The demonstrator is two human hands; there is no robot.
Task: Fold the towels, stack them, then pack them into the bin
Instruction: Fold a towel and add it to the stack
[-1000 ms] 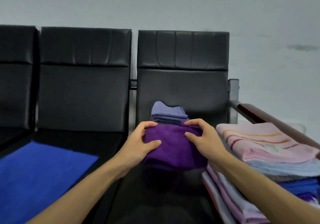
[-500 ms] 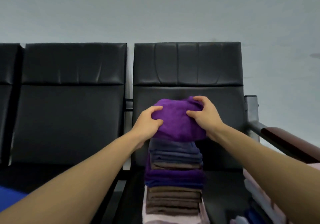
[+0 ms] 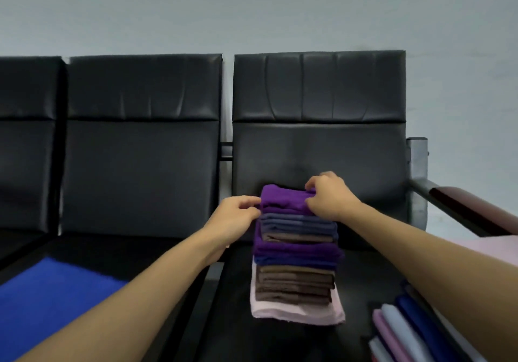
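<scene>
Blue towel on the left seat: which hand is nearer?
Left. The left hand sits at the purple towel's left edge, up and right of the blue towel; the right hand grips the purple towel's right side, farther away.

Purple towel (image 3: 283,197) atop purple, slate-blue, brown, pink stack (image 3: 295,266); blue towel (image 3: 47,297); black seats (image 3: 140,165)

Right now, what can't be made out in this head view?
- Bin: nowhere in frame.
- Blue towel: cut off by left and bottom edges, partly under left forearm.
- Side pile: cut by bottom edge, covered by right forearm.
- Left hand: pinching or just touching purple towel? Too blurred.
</scene>
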